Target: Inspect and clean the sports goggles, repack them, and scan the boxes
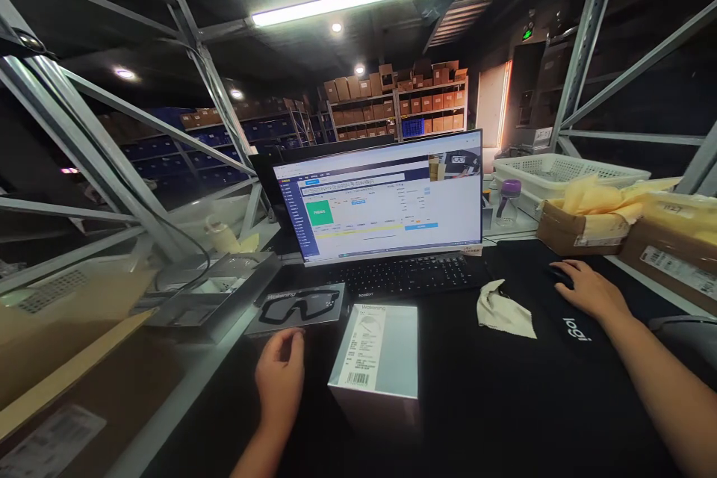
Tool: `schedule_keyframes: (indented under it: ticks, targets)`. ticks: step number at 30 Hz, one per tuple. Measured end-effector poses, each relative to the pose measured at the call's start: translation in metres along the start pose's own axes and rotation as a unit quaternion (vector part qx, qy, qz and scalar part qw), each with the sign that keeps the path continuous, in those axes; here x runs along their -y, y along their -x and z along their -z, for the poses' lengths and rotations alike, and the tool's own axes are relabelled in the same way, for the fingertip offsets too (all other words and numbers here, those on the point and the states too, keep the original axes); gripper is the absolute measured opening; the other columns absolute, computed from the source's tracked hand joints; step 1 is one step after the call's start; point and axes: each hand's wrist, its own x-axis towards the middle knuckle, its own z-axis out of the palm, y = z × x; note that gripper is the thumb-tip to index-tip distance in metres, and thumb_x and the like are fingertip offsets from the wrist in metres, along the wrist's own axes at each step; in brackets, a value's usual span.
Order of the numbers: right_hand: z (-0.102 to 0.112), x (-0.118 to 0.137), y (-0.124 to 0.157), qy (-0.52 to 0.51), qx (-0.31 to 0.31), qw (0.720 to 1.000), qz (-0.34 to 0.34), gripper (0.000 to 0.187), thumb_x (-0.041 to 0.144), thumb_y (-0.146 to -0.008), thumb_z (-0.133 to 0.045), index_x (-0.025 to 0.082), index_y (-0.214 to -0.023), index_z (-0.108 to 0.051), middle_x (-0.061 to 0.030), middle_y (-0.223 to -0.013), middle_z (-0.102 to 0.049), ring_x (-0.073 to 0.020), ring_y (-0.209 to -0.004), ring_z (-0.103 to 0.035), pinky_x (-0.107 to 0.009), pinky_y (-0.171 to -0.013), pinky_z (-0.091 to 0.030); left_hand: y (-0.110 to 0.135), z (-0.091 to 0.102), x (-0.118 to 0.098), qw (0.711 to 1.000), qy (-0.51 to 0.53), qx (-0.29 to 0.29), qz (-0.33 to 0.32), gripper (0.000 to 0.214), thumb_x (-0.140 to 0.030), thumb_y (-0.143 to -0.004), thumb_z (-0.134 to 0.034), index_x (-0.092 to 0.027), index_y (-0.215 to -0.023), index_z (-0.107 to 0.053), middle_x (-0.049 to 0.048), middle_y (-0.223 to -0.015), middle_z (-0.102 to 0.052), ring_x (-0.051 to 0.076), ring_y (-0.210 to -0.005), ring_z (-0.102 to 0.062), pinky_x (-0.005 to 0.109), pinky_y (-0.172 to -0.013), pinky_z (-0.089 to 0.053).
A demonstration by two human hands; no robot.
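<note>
From my remote seat: R hand [588, 290] is grasping the dark mouse [562, 277], palm down, fingers draped loosely round it; forearm comes in from the R edge, so mouse prob sits there for easy reach. L hand [281, 366] is released AFAICT: fingers loosely curled twd thumb, nothing visible in it. It's at the near edge of the flat box [302, 306]; can't tell if touching.

2 boxes in work area, both mkd "Wakening". Flat box: gray, smooth, dark eyewear print up. Silver box [400, 351] is R of L hand, hands off, rectangular w/ crisp edges and slight sheen; white label w/ barcode faces up, prob for easy reading.

Keyboard [403, 275] lies behind the boxes, below monitor [381, 194], prob so screen and keys are both handy. Pale cloth [506, 311] is crumpled, matte, soft-looking, btwn silver box and mouse. Black mat [504, 396] is flat. Carton [582, 231] at R: brown cardboard, yellow wrap bulging out.
</note>
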Motion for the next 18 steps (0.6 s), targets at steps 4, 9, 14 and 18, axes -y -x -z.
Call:
schedule_keyframes:
  ticks: [4, 9, 14, 18]
  targets:
    - [-0.006, -0.007, -0.001, 0.028, 0.025, 0.999, 0.018, 0.047, 0.037, -0.086, -0.054, 0.026, -0.13, -0.066, -0.015, -0.139, -0.054, -0.0348, -0.111, -0.062, -0.044, -0.089, -0.05, -0.002, 0.002, 0.003, 1.0, 0.004, -0.004, 0.0, 0.038, -0.053, -0.076, -0.055, -0.02, -0.086, -0.07, 0.0077, -0.091, -0.073, 0.029, -0.088, -0.068, 0.043, -0.086, -0.053]
    - [-0.013, -0.014, -0.002, 0.038, 0.019, 0.999, 0.029, 0.047, 0.038, -0.087, -0.052, 0.026, -0.131, -0.063, -0.0134, -0.141, -0.051, -0.0319, -0.117, -0.06, -0.043, -0.098, -0.049, -0.004, 0.002, 0.012, 1.0, 0.014, -0.008, 0.0, 0.037, -0.053, -0.078, -0.056, -0.02, -0.088, -0.069, 0.008, -0.092, -0.073, 0.028, -0.09, -0.068, 0.044, -0.089, -0.052]
    - [-0.012, -0.013, -0.002, 0.04, 0.008, 0.999, 0.025, 0.052, 0.039, -0.084, -0.052, 0.025, -0.132, -0.062, -0.0123, -0.138, -0.053, -0.0324, -0.111, -0.063, -0.046, -0.095, -0.052, -0.015, 0.009, 0.014, 0.998, 0.01, -0.064, -0.006, 0.043, -0.053, -0.078, -0.059, -0.018, -0.101, -0.066, 0.0089, -0.099, -0.07, 0.029, -0.094, -0.067, 0.046, -0.092, -0.052]
    - [-0.007, -0.006, -0.003, 0.034, 0.004, 0.999, 0.015, 0.06, 0.039, -0.082, -0.051, 0.021, -0.139, -0.056, -0.0154, -0.132, -0.056, -0.0344, -0.11, -0.063, -0.047, -0.093, -0.053, -0.044, 0.02, 0.031, 0.985, 0.009, -0.173, -0.018, 0.087, -0.058, -0.063, -0.077, -0.015, -0.133, -0.047, 0.0157, -0.135, -0.053, 0.032, -0.119, -0.059, 0.048, -0.108, -0.045]
